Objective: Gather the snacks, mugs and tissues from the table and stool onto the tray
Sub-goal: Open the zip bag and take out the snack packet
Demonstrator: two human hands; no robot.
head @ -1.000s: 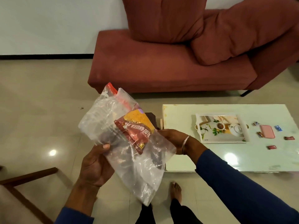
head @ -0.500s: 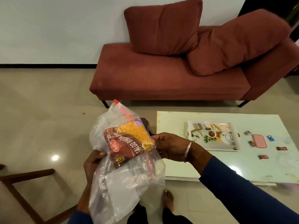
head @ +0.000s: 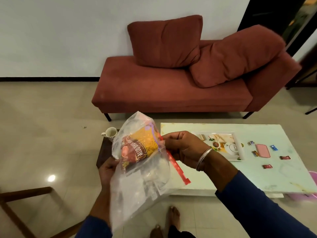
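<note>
I hold a clear zip bag with a red zip strip in front of me. Inside it lies a dark red and yellow snack packet. My left hand grips the bag from behind, mostly hidden by the plastic. My right hand pinches the bag's red strip at its right edge. A white mug stands on a dark stool behind the bag. The printed tray lies on the white table, with a pink tissue pack and several small wrapped sweets to its right.
A rust-red sofa with two cushions stands against the wall beyond the table. A wooden frame sits on the floor at lower left. My bare feet are on the tiled floor below the bag. Something pink shows past the table's right edge.
The view has tilted up, so the mug on the stool now shows. My right hand has shifted onto the red zip strip, and the bag has turned with the strip hanging down right.
</note>
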